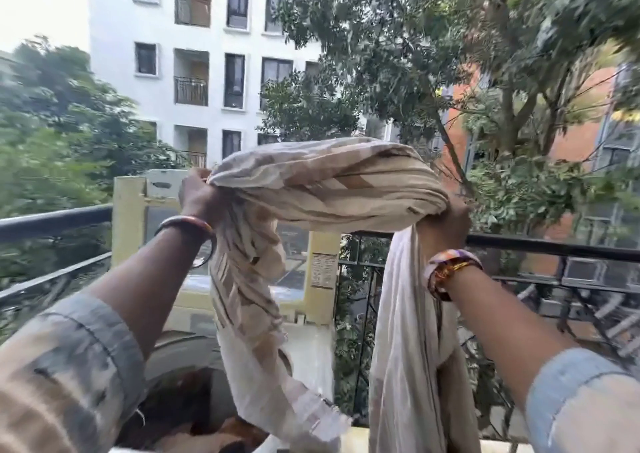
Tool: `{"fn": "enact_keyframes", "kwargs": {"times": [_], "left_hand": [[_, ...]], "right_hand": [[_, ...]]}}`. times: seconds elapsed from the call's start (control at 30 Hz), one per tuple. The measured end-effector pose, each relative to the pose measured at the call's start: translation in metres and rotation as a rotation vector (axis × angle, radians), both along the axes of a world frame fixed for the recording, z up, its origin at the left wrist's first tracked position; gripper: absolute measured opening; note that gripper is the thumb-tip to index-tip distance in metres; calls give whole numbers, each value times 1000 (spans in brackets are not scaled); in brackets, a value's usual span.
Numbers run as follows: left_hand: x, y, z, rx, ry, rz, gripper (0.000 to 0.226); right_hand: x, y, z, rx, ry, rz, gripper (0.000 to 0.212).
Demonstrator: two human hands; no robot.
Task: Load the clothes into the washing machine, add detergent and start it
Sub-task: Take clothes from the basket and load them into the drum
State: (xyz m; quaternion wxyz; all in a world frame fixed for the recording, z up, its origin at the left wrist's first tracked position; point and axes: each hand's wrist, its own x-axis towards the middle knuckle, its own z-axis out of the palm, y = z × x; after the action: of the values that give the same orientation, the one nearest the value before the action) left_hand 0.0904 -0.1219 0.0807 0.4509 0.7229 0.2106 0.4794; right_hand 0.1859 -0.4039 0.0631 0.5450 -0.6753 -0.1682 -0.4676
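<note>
Cloth (322,179) bunched between both grips.

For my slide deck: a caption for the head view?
Both hands, left hand and right hand, grip a beige patterned cloth above the washing machine drum.

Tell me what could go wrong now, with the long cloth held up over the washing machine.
The cloth, gripped by the left hand and right hand, hangs beside the balcony railing; a loose end might snag there. Its tails may also drape outside the drum opening rather than inside.

Head-worn view, forward over balcony railing (554,244)
</note>
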Motion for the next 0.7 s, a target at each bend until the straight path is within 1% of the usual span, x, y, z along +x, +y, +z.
{"fn": "enact_keyframes", "kwargs": {"times": [0.03,0.07,0.1,0.13,0.17,0.2,0.23,0.27,0.3,0.33,0.37,0.4,0.43,0.47,0.53,0.57,0.6,0.63,0.67,0.7], "left_hand": [[-4,13,-8,41,64,9,41],[-4,33,-22,116,241,39,35],[-5,46,-35,183,456,63,33],[-4,61,-48,260,696,56,45],[-10,67,-63,337,931,-10,64],[-12,75,-77,413,1113,-83,75],[-14,82,-90,399,1215,-142,69],[-16,82,-97,354,1286,-192,57],[-14,86,-106,353,1326,-255,52],[-18,81,-107,433,1414,-289,56],[-19,77,-107,507,1433,-314,65],[-14,81,-112,579,1414,-349,76],[-9,78,-115,553,1339,-438,87],[-3,75,-119,504,1238,-535,97],[4,58,-127,432,941,-750,119],[8,45,-133,432,818,-820,130],[13,35,-139,472,733,-842,133],[18,28,-146,527,663,-821,124],[25,24,-152,563,610,-767,103],[29,21,-154,600,577,-712,77]], "right_hand": [[-2,10,-2,1,36,26,40],[-2,23,-5,-43,66,67,34],[-3,39,-8,-107,115,96,26],[-3,54,-13,-167,139,150,20],[-3,69,-20,-225,185,200,17],[-1,83,-29,-275,231,252,16],[-2,96,-39,-333,275,259,18],[-3,106,-52,-443,274,224,18],[-4,116,-65,-578,262,173,12],[-4,126,-78,-711,242,117,9],[-8,134,-89,-823,236,66,14],[-10,143,-99,-919,234,26,20],[-13,152,-106,-991,231,-1,24],[-16,160,-112,-1049,239,-11,27],[-21,173,-117,-1123,281,-3,26],[-24,176,-118,-1132,307,20,22],[-24,177,-117,-1123,313,61,18],[-22,175,-118,-1110,295,120,14],[-18,171,-120,-1108,296,221,12],[-15,162,-120,-1117,336,339,18]]}}
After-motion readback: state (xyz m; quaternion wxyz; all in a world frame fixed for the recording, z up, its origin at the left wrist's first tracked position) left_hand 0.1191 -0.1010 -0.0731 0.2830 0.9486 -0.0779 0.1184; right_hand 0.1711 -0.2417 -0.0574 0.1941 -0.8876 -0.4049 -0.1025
